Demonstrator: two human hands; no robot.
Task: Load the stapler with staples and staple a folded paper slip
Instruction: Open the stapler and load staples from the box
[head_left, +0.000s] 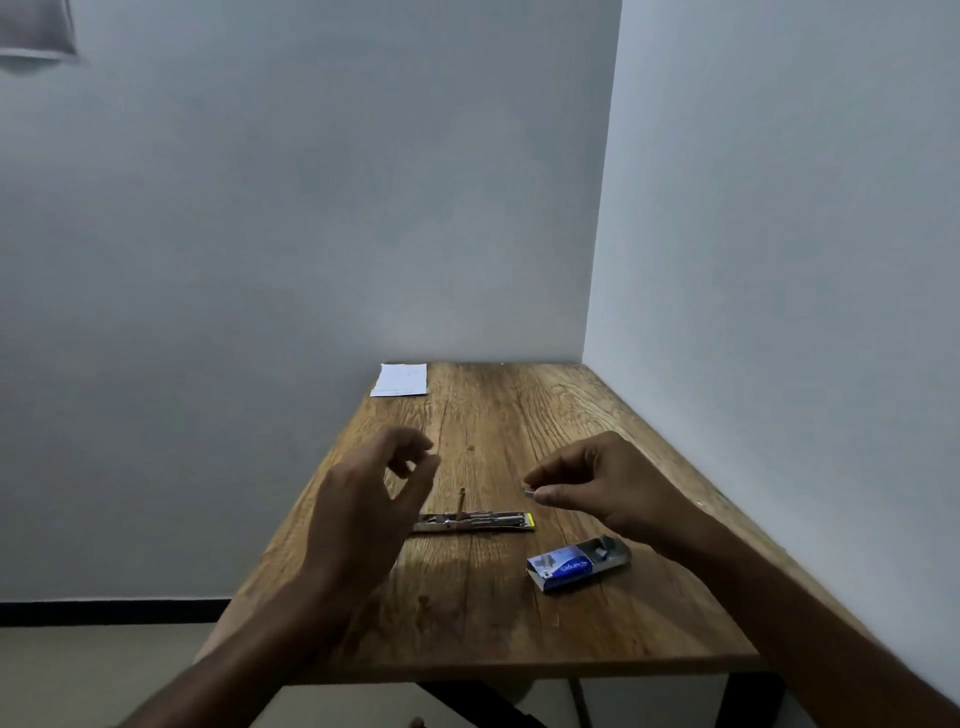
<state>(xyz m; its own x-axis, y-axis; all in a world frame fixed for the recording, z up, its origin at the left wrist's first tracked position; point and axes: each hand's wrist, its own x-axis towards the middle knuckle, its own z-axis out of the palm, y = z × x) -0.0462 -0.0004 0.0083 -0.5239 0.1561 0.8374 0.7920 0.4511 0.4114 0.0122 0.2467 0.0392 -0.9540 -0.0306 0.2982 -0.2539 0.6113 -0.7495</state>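
The stapler (475, 521) lies opened flat on the wooden table (519, 613), its metal channel up and a yellow tip at its right end. My right hand (597, 486) hovers above and right of it, pinching a small strip of staples (530, 492) between thumb and fingertips. My left hand (374, 499) floats over the stapler's left end, fingers loosely curled and holding nothing. A blue staple box (576, 564) lies slid open to the right of the stapler. The white paper slip (400, 380) rests at the table's far left corner.
The table stands in a corner, with a wall (779, 260) along its right edge and another behind it. Its left and near edges drop to the floor (93, 675). Dark table legs (748, 701) show below the near edge.
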